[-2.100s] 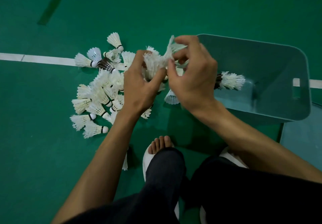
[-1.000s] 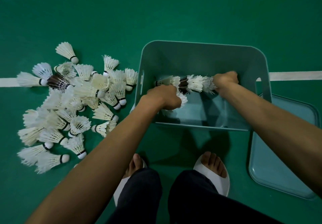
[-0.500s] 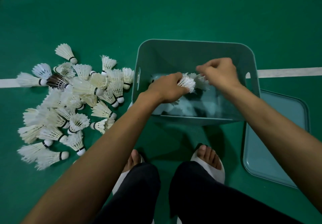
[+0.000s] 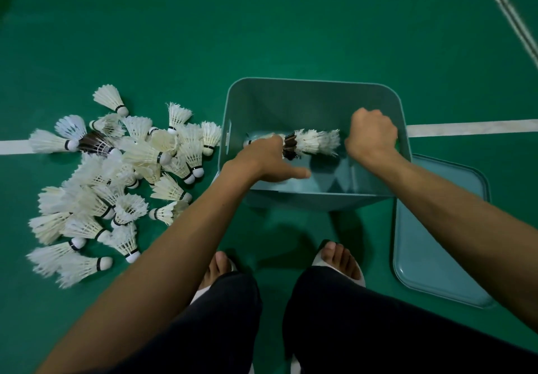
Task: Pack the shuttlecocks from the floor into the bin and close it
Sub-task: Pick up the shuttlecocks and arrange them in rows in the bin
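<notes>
Lid (image 4: pixel 436 228) on the floor right of the bin (image 4: pixel 314 199), not yet fitted. Since a second ago the stacked row of shuttlecocks (image 4: pixel 314 140) has sunk to the bin's bottom: first batch nearly packed. Left hand (image 4: pixel 267 161) loosely closed over its near end; right hand (image 4: pixel 371 138) fisted beside its far end, contact unclear; pile (image 4: pixel 116 175) waits left of the bin.

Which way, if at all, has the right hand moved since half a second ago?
Yes: the right hand has shifted toward the right wall of the bin, off the shuttlecock stack.
</notes>
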Demonstrator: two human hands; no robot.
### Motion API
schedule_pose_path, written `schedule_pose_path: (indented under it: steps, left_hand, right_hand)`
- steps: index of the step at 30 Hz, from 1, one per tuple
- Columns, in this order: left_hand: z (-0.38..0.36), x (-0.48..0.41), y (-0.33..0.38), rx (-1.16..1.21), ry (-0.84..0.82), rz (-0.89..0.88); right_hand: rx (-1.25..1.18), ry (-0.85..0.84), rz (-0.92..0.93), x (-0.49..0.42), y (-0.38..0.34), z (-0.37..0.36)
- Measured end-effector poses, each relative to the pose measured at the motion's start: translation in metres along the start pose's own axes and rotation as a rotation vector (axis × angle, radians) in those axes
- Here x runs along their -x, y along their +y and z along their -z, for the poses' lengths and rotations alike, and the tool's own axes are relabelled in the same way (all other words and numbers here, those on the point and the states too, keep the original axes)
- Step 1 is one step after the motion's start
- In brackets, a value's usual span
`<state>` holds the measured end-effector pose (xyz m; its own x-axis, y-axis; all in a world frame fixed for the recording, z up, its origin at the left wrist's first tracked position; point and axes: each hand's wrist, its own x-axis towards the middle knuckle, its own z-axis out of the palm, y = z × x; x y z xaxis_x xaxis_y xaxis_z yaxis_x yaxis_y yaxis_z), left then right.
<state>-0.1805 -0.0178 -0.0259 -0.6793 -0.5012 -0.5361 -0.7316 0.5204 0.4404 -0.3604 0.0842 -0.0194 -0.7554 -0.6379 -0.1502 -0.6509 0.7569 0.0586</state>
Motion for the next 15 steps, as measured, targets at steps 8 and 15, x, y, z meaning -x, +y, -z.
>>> schedule_pose_path:
  steps: [8, 15]
  left_hand:
    - [-0.005, -0.014, -0.007, -0.047, -0.090, 0.082]
    - [-0.007, -0.030, -0.010, 0.055, -0.154, 0.110]
  right_hand:
    - [-0.284, -0.089, -0.250, -0.029, -0.015, -0.042]
    - [-0.737, -0.247, -0.539, -0.047, -0.010, -0.049]
